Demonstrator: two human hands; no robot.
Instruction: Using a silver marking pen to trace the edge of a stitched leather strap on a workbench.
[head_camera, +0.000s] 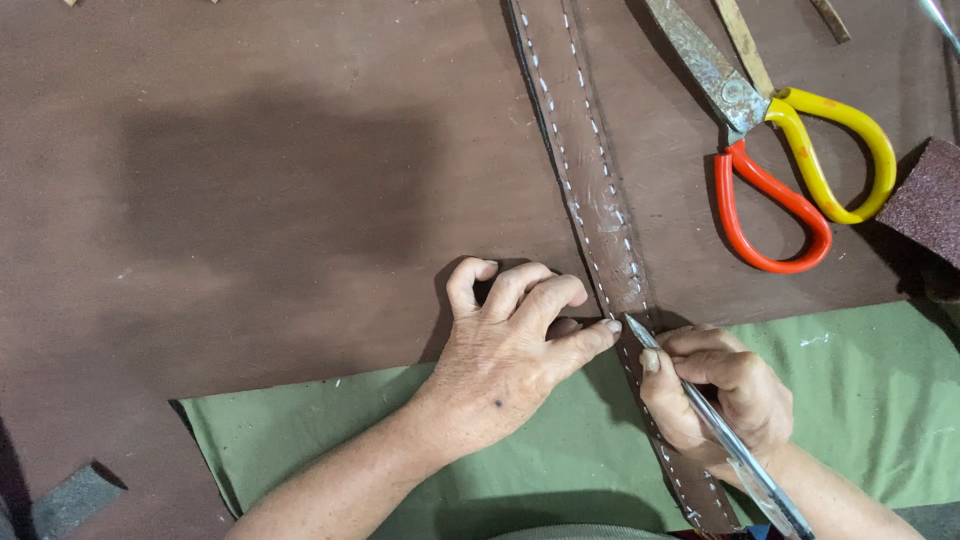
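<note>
A long brown leather strap (590, 170) with white stitch marks along both edges lies over a large brown leather sheet (260, 180). My left hand (510, 350) presses down on the sheet and the strap's left edge, fingers curled, index finger stretched toward the strap. My right hand (715, 395) grips a thin metal blade tool (700, 410) like a pen. Its pointed tip touches the strap right next to my left index finger. Below the strap and my hands lies green cloth (860, 400).
Big scissors (770, 130) with one red and one yellow handle lie at the upper right, blades pointing up-left. A dark abrasive block (925, 200) sits at the right edge. A grey scrap (70, 500) lies at the bottom left. Thin wooden strips (742, 40) lie by the scissors.
</note>
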